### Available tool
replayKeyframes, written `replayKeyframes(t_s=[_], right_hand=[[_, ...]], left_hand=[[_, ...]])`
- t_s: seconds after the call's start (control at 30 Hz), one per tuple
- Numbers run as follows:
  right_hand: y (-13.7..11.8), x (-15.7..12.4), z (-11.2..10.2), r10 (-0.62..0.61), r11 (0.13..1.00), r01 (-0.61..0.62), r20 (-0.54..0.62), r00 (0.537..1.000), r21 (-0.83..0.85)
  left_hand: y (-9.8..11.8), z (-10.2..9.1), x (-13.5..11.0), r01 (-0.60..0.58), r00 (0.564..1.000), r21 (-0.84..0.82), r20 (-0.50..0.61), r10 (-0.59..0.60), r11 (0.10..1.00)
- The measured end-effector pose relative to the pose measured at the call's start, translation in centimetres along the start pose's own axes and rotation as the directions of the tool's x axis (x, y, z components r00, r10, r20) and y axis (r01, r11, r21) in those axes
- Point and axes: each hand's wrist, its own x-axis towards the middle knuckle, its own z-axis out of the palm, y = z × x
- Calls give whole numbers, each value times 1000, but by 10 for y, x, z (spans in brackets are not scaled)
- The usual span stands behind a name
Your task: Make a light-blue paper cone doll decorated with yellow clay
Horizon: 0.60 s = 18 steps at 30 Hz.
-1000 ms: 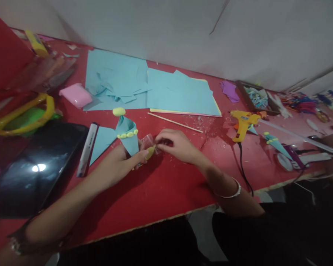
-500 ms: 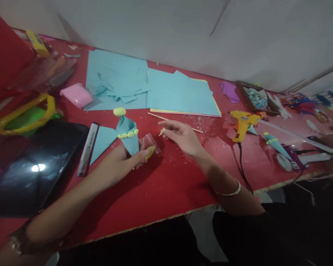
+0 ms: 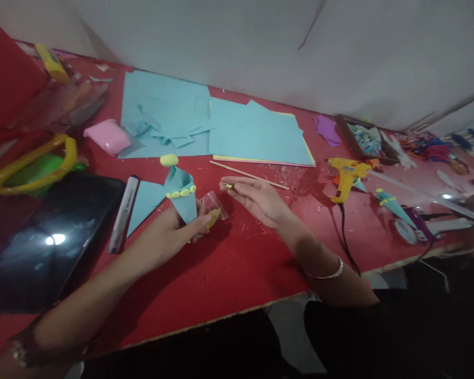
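My left hand (image 3: 185, 223) is closed round a blue paper cone (image 3: 185, 206). Small yellow clay pieces (image 3: 180, 193) ring the cone near its top, and a yellow clay ball (image 3: 169, 160) shows above its rim. Beside that hand's thumb lies a yellow lump (image 3: 214, 217) in a clear plastic bag (image 3: 215, 201). To the right, my right hand (image 3: 258, 200) pinches a small bit of yellow clay (image 3: 228, 186) at its fingertips. Just behind those fingers a thin wooden stick (image 3: 248, 175) lies on the red table.
Blue paper sheets (image 3: 256, 129) and scraps lie along the back. A black tablet-like slab (image 3: 43, 247) and a marker (image 3: 124, 215) are at left, near a pink packet (image 3: 108, 137). At right are a yellow glue gun (image 3: 345, 176), another decorated cone (image 3: 395, 208) and a tray (image 3: 342, 126).
My right hand has turned and its fingers have stretched out more, shifting slightly left with the yellow bit. My left hand and the cone stay almost still.
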Motion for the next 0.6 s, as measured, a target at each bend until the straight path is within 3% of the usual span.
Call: replayKeyframes(t_s=[0.43,0.6], right_hand=[[2,0,3,-52,997,44,-125,991,-69],[2,-1,3,10,998,-15,-81,997,-59]], left_hand=[[-1,0,0,27,1000,3,0,-27,1000],[-3,-1,1,26,1000,12,-7,-25,1000]])
